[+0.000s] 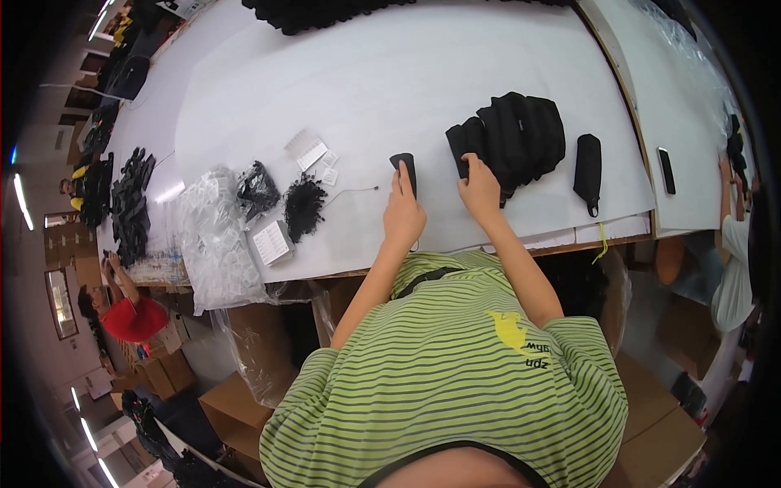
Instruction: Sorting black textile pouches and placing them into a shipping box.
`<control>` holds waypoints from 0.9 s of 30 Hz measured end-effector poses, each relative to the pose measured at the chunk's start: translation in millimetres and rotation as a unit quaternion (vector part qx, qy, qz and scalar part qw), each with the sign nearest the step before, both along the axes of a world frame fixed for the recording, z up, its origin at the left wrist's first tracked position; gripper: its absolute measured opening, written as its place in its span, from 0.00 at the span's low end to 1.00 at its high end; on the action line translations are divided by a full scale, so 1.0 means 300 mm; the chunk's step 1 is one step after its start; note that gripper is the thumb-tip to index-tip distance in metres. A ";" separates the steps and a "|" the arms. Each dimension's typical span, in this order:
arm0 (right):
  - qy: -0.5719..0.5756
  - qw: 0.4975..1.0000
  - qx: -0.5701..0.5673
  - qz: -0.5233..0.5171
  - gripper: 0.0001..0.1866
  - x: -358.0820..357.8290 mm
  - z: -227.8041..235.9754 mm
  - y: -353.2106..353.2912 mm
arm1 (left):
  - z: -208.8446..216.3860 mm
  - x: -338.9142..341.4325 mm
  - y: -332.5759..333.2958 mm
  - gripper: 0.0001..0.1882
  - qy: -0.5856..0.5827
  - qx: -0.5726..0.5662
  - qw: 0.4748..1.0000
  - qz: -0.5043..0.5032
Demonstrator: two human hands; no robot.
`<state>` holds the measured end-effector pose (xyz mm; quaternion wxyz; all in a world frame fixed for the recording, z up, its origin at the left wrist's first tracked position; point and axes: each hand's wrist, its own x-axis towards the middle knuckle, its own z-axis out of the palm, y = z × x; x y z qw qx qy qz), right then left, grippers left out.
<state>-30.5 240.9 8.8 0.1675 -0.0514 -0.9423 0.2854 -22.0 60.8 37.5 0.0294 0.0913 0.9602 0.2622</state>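
Note:
A small black cloth pouch [410, 168] lies on the white table in front of me. My left hand [404, 213] grips it from the near side, the index finger stretched along its top. My right hand [480, 189] has its fingers closed at the left end of a row of overlapping black cloth pouches [521, 138], on the near edge of the first one [458, 146]. The thumb side of this grip is partly hidden. A separate long black pouch with a small end loop [587, 171] lies to the right of the row.
Left on the table are a pile of black tag strings [304, 207], white cards [306, 150], a stack of labels [272, 243], a black-filled plastic bag [257, 189] and clear bags [213, 236]. A phone [666, 171] lies on the right-hand table. Other people work at both sides.

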 end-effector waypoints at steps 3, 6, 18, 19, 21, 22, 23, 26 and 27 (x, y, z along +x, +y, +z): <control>-0.026 0.951 -0.308 -0.001 0.22 0.014 0.075 -0.006 | -0.040 0.040 0.002 0.47 -0.009 -0.098 0.995 -0.008; -0.078 0.848 -0.524 0.012 0.22 0.035 -0.031 -0.015 | -0.065 0.051 0.001 0.46 -0.020 -0.043 0.999 -0.003; -0.397 0.865 -0.292 0.099 0.33 0.053 -0.091 -0.106 | -0.147 -0.023 -0.131 0.36 -0.150 0.407 0.899 0.059; -0.342 0.909 -0.217 0.095 0.38 0.055 -0.137 -0.090 | -0.116 -0.037 -0.115 0.36 -0.152 0.406 0.900 0.055; -0.286 0.943 -0.140 0.095 0.43 0.056 -0.154 -0.085 | -0.069 -0.057 -0.103 0.36 -0.278 0.393 0.868 0.123; -0.287 0.937 -0.162 0.114 0.48 0.066 -0.070 -0.109 | -0.076 -0.049 -0.122 0.36 -0.275 0.393 0.867 0.135; -0.287 0.932 -0.185 0.124 0.52 0.075 -0.009 -0.117 | -0.077 -0.045 -0.123 0.36 -0.266 0.395 0.867 0.149; -0.321 0.921 -0.170 0.138 0.55 0.064 0.014 -0.109 | -0.071 -0.044 -0.114 0.37 -0.284 0.410 0.853 0.154; -0.321 0.921 -0.171 0.138 0.55 0.060 0.003 -0.103 | -0.077 -0.045 -0.118 0.38 -0.306 0.425 0.838 0.151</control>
